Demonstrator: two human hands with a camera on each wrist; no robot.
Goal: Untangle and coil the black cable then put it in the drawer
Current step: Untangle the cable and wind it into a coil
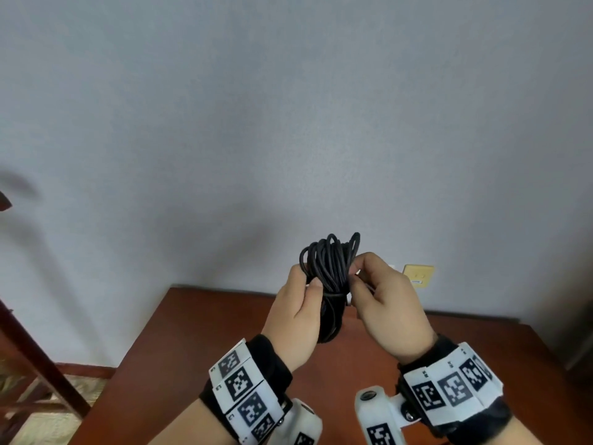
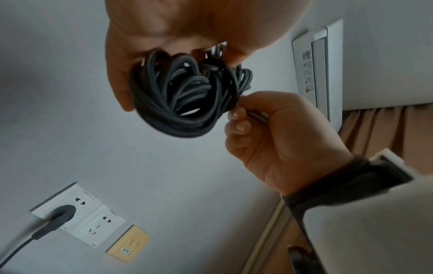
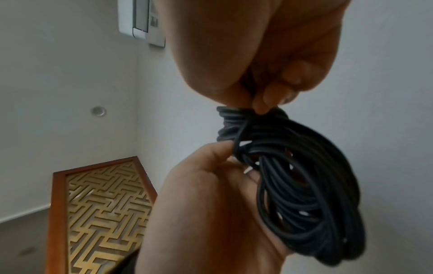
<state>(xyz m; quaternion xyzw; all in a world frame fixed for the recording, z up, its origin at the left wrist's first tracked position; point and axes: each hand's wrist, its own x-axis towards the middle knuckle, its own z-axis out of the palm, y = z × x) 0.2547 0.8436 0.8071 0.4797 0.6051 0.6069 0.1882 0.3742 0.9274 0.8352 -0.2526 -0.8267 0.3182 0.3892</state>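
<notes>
The black cable point(image 1: 330, 268) is wound into a bundle of several loops with a few turns wrapped round its middle, held in the air above the brown wooden table point(image 1: 224, 348). My left hand point(image 1: 313, 284) grips the bundle from the left, thumb across the loops. My right hand point(image 1: 354, 279) pinches the cable at the wrapped waist. In the left wrist view the coil point(image 2: 185, 96) hangs under my left hand point(image 2: 164, 33), and my right hand point(image 2: 239, 118) holds the cable's metal-tipped end point(image 2: 257, 115). In the right wrist view my right hand point(image 3: 260, 103) pinches the wrapped cable point(image 3: 304, 176) beside my left hand point(image 3: 220, 153).
White wall sockets point(image 2: 93, 220) sit low on the grey wall, one with a black plug point(image 2: 61, 213) in it, beside a yellow plate point(image 1: 418, 276). An air conditioner point(image 2: 318, 64) hangs high on the wall. A wooden lattice screen point(image 3: 100, 213) and a dark wooden frame point(image 1: 32, 364) stand to the left.
</notes>
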